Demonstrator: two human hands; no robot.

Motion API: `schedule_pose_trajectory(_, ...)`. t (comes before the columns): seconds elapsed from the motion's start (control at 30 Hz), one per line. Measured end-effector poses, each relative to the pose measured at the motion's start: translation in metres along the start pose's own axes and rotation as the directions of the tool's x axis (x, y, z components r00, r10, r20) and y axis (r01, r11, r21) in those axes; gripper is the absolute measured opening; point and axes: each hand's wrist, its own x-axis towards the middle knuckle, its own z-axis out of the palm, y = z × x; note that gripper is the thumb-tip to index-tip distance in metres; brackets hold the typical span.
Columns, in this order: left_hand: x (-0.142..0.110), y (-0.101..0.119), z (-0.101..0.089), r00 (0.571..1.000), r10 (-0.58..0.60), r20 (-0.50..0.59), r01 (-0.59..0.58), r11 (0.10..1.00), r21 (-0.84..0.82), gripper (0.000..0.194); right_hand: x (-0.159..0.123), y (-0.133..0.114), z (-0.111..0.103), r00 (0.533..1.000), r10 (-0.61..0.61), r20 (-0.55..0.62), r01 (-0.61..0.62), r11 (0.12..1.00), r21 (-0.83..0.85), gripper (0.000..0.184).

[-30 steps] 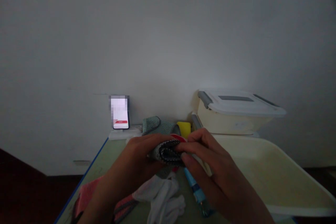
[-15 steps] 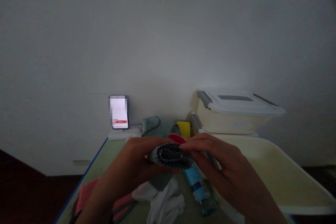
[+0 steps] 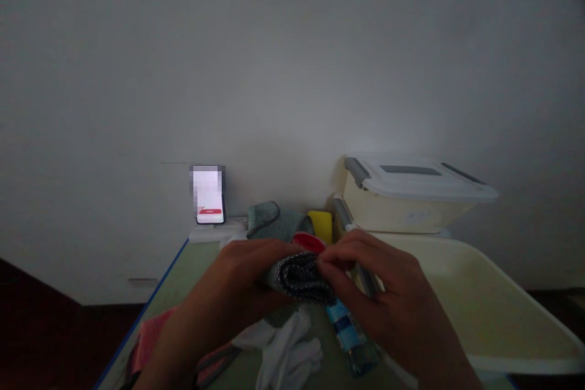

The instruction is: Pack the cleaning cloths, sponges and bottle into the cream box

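Observation:
Both of my hands hold a rolled grey patterned sock (image 3: 299, 277) above the green table (image 3: 183, 280). My left hand (image 3: 231, 292) grips its left end with the fingers curled around it. On the right end, my right hand (image 3: 388, 298) pinches the fabric with thumb and fingertips. Below the sock lie a blue plastic bottle (image 3: 350, 338) and a white cloth (image 3: 287, 347).
A lit phone (image 3: 208, 195) leans against the wall at the back. Beside it lie a teal mesh pouch (image 3: 274, 222) and a yellow object (image 3: 320, 223). A cream lidded box (image 3: 406, 195) and a large cream tub (image 3: 479, 298) stand on the right. Pink cloth (image 3: 150, 341) lies at the left.
My right hand's fingers shifted from flat over the sock's right end to a tighter pinch on it. The sock stayed in place between both hands.

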Motion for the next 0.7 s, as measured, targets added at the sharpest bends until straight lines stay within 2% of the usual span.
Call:
schedule_pose_trajectory(0.1, -0.0016, -0.0009, 0.0001, 1.000, 0.003, 0.009, -0.002, 0.999, -0.041, 0.021, -0.0004, -0.0002, -0.0014, 0.999, 0.010, 0.046, -0.011, 0.999, 0.031, 0.005)
schedule_pose_trajectory(0.27, -0.0031, -0.0010, 0.0002, 1.000, 0.006, 0.004, -0.006, 0.999, -0.045, 0.026, 0.0004, -0.0012, -0.0017, 0.997, -0.070, 0.016, 0.069, 0.994, 0.084, 0.008)
schedule_pose_trajectory(0.4, -0.0017, 0.0004, -0.0009, 1.000, -0.007, -0.027, 0.005, 0.999, -0.050, 0.022, -0.0020, 0.0027, -0.0063, 0.992, -0.078, 0.099, 0.065, 0.990, 0.129, 0.024)
schedule_pose_trajectory(0.6, -0.0002, 0.0002, -0.0002, 0.999, -0.049, 0.008, 0.049, 0.995, -0.084, 0.006, -0.0047, 0.0072, -0.0057, 0.986, -0.016, 0.168, -0.010, 0.988, 0.152, 0.045)
schedule_pose_trajectory(0.7, -0.0015, 0.0005, 0.0013, 0.999, -0.045, 0.024, 0.046, 0.998, -0.031, 0.010, -0.0026, 0.0062, -0.0004, 0.985, 0.016, 0.169, -0.039, 0.990, 0.132, 0.033)
